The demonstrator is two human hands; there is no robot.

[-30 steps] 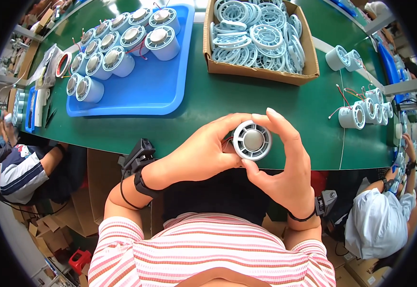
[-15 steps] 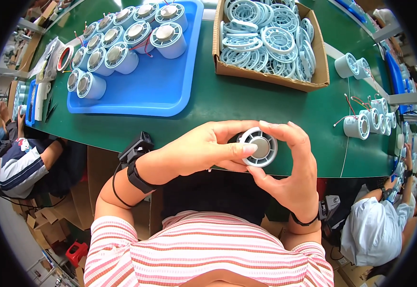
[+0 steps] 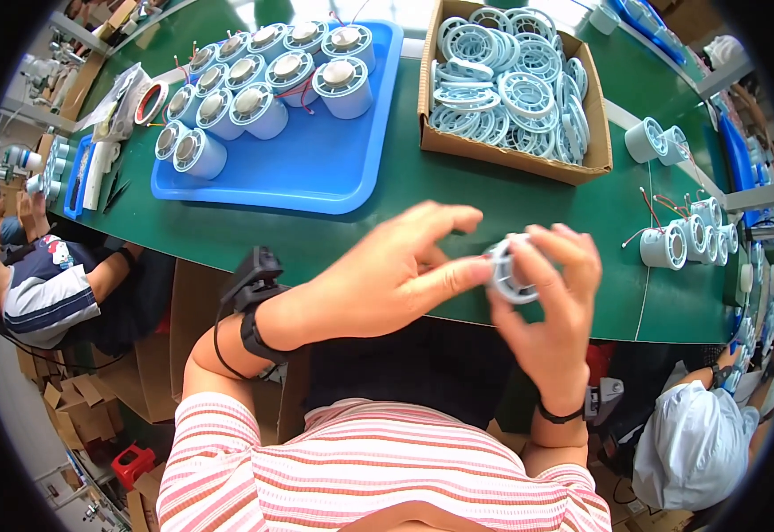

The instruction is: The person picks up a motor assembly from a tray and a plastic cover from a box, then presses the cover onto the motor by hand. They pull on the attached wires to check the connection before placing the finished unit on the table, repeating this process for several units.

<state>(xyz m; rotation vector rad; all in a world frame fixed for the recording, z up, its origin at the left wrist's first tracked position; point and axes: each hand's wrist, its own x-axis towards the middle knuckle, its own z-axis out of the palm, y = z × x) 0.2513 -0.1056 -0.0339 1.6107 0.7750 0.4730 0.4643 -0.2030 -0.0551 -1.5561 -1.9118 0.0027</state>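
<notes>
A light-blue round housing with a ribbed ring face (image 3: pixel 514 269) is held above the near edge of the table, tilted and a little blurred. My right hand (image 3: pixel 553 301) has its fingers and thumb around the far side and edge of it. My left hand (image 3: pixel 404 270) is on the other side with its fingers spread and nothing inside them. Its thumb tip reaches the rim of the housing; whether it presses there I cannot tell. The back of the housing is hidden by my right fingers.
Beyond my left hand lies a blue tray (image 3: pixel 271 191) with several housings (image 3: pixel 258 108) topped by silver discs. A cardboard box (image 3: pixel 513 160) of loose light-blue rings (image 3: pixel 529 93) stands at the back. More wired housings (image 3: pixel 663 246) are at the right. Co-workers sit on both sides.
The housing has moved right and turned, so its face shows more edge-on. My left fingers have come off it and spread. The tray and box appear shifted right in the view.
</notes>
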